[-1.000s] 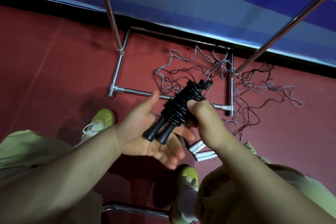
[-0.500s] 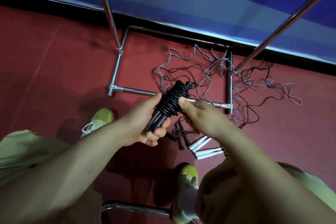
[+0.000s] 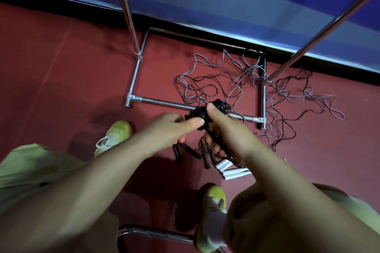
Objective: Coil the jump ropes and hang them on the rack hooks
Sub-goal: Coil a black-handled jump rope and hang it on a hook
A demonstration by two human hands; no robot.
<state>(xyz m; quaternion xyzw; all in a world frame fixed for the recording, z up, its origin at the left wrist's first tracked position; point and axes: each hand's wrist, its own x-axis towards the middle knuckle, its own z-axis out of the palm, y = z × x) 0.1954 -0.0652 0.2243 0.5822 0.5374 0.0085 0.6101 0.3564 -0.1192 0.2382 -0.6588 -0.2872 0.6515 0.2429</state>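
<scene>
Two hands are shown gripping one coiled black jump rope point(image 3: 207, 112) above the front bar of the rack base point(image 3: 164, 104). The left hand point(image 3: 172, 129) is clenched round the near end of the bundle, with its thumb laid along the coils. The right hand point(image 3: 224, 129) is wrapped round the far part, thumb on top, while the last black loops protrude beyond it over the bar. Black handles point(image 3: 190, 153) are seen under the hands, nearer than the bar; whether they hang from the bundle or lie on the red floor point(image 3: 61, 88) cannot be told. White handles point(image 3: 231, 170) lie on the floor just beside them, to the right. Loose grey and dark ropes point(image 3: 287, 96) are spread in a tangle across the right side of the rack base and beyond it. Two upright poles point(image 3: 127, 16) rise from the base. Yellow-green shoes point(image 3: 115, 135) are planted on the near side of the bar.
</scene>
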